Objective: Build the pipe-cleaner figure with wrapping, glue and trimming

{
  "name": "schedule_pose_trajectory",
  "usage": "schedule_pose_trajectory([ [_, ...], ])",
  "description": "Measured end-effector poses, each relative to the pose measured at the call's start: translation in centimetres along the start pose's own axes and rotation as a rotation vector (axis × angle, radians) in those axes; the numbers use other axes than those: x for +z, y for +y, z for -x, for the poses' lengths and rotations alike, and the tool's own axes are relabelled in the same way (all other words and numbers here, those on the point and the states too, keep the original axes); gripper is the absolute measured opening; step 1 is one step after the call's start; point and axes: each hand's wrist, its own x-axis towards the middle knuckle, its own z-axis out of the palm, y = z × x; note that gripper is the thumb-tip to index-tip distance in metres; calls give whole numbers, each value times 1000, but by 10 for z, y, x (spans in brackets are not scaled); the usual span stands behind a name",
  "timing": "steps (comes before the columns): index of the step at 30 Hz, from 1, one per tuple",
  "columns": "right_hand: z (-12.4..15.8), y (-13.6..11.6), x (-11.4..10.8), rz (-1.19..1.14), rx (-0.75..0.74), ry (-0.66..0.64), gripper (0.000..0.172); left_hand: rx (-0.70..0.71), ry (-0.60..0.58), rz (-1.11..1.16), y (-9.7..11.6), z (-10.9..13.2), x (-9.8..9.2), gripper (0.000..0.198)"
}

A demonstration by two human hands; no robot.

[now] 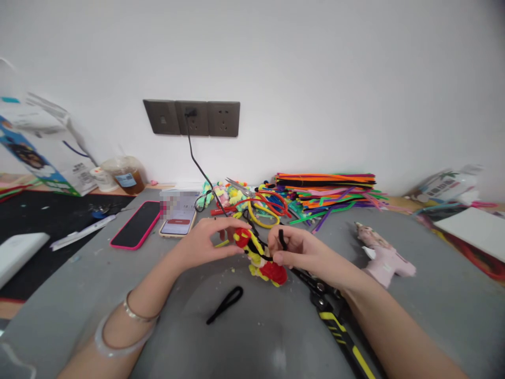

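Just above the grey table, my left hand [209, 240] pinches the red top of a small red and yellow pipe-cleaner figure [272, 272] between thumb and fingers. My right hand [298, 247] is closed on a black pipe cleaner [281, 239] at the figure's right side; a dark strand runs from there across the figure. The figure's lower part is yellow with a red patch. On the table below my hands lies a bent loop of black pipe cleaner [225, 304]. Pliers with black and yellow handles [335, 321] lie partly under my right forearm.
Bundled coloured pipe cleaners [327, 184] lie along the wall. Scissors with red and yellow handles [264, 208] are beside them. Two phones [138, 225] lie at left, near a drink cup [128, 176]. A pink pouch-like item [384, 258] lies at right. A black cord [201, 168] hangs from the socket.
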Motion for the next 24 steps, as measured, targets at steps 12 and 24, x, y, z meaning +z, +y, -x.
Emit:
schedule_pose_trajectory([
  [12, 1, 9, 3, 249, -140, 131, 40, -12, -6, 25, 0, 0, 1, 35],
  [24, -1, 6, 10, 352, -207, 245, 35, -3, 7, 50, 2, 0, 0, 33],
])
